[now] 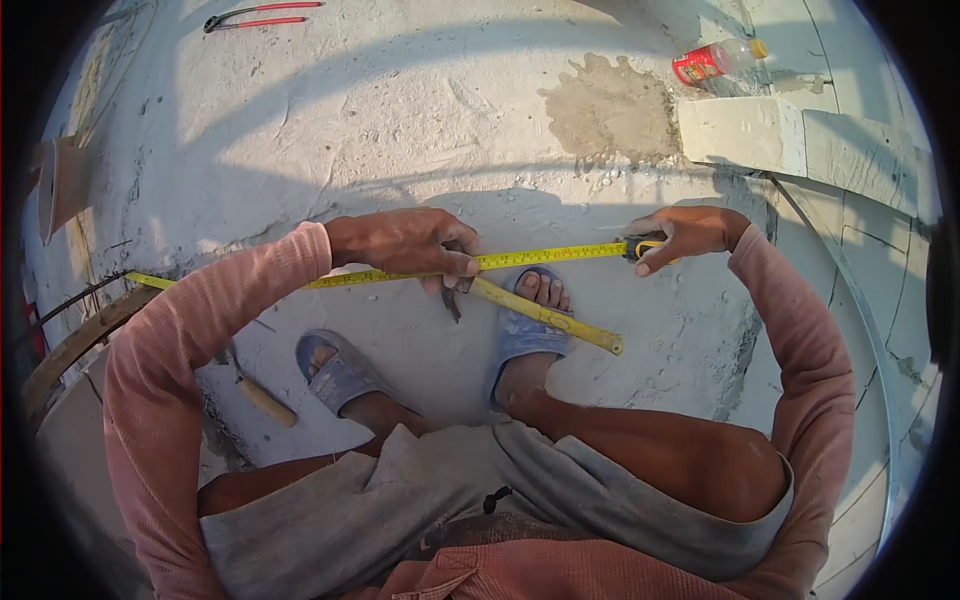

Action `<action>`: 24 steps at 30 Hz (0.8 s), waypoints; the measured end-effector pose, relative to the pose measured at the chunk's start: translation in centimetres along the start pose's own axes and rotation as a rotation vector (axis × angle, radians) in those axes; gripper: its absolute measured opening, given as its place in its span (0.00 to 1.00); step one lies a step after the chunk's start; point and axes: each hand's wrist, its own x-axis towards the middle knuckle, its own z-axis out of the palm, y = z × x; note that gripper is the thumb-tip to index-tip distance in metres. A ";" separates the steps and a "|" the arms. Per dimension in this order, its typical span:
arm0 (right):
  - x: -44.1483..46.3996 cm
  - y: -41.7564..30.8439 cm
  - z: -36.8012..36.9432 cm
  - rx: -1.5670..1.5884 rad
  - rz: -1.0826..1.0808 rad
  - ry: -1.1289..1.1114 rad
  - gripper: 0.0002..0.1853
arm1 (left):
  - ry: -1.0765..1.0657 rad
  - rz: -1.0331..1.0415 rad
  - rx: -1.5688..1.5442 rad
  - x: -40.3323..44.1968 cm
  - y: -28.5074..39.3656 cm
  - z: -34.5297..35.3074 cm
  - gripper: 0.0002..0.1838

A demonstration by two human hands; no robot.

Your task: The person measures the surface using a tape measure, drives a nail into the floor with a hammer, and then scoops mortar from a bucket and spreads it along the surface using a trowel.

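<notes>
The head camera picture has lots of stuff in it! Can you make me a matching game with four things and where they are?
Things:
1. red-handled metal pliers
2. long yellow measuring tape
3. clear plastic bottle with a red label
4. hand tool with a wooden handle

Places:
A. near the top right
B. left of both blue sandals
C. near the top left
D. stretched between the left hand and right hand

Pairs: 1-C, 2-D, 3-A, 4-B

The tape (550,257) looks smooth, the floor (400,130) rough
</notes>
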 end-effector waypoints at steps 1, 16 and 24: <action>0.2 0.2 0.4 0.009 -0.023 0.016 0.42 | 0.021 0.001 -0.037 -0.2 0.1 0.2 0.23; 0.6 -6.1 -0.9 -0.032 -0.138 0.258 0.47 | 0.294 -0.054 -0.319 -7.6 -2.3 0.4 0.21; -0.2 -5.2 -4.7 0.089 -0.201 0.276 0.49 | 0.420 0.008 -0.115 -11.8 -3.0 1.5 0.22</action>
